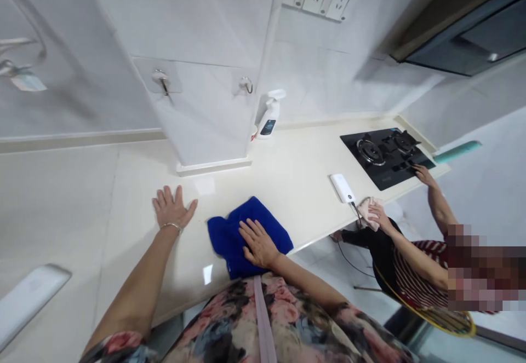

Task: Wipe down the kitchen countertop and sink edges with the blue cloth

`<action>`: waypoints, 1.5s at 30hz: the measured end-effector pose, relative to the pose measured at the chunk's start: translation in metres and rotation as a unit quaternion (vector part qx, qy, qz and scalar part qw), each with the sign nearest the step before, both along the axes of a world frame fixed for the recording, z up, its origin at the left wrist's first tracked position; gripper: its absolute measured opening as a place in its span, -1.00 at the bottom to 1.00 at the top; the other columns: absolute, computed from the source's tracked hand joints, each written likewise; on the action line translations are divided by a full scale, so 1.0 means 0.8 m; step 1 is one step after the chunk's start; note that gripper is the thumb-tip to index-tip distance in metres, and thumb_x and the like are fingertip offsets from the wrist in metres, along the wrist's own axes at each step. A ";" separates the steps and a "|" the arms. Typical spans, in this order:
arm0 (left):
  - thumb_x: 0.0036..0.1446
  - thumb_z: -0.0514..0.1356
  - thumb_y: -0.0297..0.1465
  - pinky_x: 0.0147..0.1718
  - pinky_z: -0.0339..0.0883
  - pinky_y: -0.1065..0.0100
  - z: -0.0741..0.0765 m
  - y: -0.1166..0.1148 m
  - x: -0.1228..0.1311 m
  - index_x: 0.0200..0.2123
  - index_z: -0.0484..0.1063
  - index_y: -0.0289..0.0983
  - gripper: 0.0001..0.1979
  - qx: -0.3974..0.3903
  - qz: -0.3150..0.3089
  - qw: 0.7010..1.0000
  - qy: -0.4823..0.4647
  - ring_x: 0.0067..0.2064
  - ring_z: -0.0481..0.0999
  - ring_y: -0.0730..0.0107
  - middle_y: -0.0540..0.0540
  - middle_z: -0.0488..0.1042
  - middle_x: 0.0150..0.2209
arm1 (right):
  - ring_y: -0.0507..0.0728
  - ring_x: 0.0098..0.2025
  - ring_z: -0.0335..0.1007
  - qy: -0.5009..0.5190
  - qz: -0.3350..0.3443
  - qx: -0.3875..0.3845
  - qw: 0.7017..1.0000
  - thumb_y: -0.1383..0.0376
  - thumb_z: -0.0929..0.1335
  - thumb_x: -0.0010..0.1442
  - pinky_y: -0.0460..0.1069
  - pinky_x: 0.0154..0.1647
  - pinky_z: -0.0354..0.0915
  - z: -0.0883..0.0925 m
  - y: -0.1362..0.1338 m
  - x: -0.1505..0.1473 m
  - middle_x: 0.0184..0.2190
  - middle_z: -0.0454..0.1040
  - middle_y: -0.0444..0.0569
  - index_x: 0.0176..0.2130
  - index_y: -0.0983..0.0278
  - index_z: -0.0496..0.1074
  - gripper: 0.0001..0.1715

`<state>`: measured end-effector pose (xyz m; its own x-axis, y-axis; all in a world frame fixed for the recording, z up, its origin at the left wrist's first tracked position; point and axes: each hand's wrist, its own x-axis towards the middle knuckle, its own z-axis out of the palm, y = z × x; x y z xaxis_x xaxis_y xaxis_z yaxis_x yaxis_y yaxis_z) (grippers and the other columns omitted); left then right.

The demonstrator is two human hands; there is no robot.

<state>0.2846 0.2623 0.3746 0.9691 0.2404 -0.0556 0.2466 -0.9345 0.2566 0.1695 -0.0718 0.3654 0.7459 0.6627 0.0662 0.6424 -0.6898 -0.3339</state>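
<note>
Blue cloth [228,238] lies under flat right hand [258,245], left hand [171,209] splayed beside.

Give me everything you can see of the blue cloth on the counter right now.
The blue cloth is deep royal blue, soft and towel-like, folded or bunched into a rough rectangle with rumpled edges. It lies flat on the pale countertop, close to the front edge. The right hand rests palm down on it, fingers spread, covering part of it. The left hand lies flat on the bare counter beside it, not touching it. No print or label shows.
</note>
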 end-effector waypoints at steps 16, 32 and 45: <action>0.38 -0.17 0.00 0.47 -0.37 -0.24 0.004 0.052 -0.010 0.51 0.08 -0.33 -0.20 -0.001 0.072 0.997 0.014 0.57 -0.31 -0.22 -0.33 -0.20 0.57 | 0.41 0.52 -0.12 -0.081 -0.362 -0.158 0.915 0.27 0.18 0.29 0.35 0.46 -0.02 -0.015 -0.118 0.089 0.51 -0.05 0.27 0.47 0.37 0.15 -0.19; 0.38 -0.06 -0.10 0.46 -0.36 -0.29 -0.005 0.057 -0.016 0.49 0.15 -0.35 -0.27 -0.024 0.068 0.997 -0.038 0.57 -0.32 -0.20 -0.35 -0.14 0.56 | 0.33 0.58 -0.37 0.023 -0.001 0.017 1.000 0.14 0.33 0.21 0.28 0.58 -0.34 0.003 0.239 0.160 0.53 -0.17 0.27 0.50 0.53 -0.02 0.05; 0.34 -0.19 0.03 0.45 -0.24 -0.25 0.011 0.061 -0.007 0.45 0.21 -0.34 -0.18 0.018 0.053 0.998 -0.036 0.55 -0.19 -0.27 -0.41 -0.06 0.53 | 0.22 0.56 -0.24 0.010 0.033 0.017 0.999 0.21 0.30 0.34 0.25 0.60 -0.24 0.009 0.121 0.063 0.52 -0.02 0.12 0.47 0.40 0.10 -0.18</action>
<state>0.2787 0.3112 0.3830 0.9389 0.3433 0.0234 0.3276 -0.9129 0.2435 0.2197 0.0250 0.3729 0.7015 0.7088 0.0743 0.6795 -0.6338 -0.3696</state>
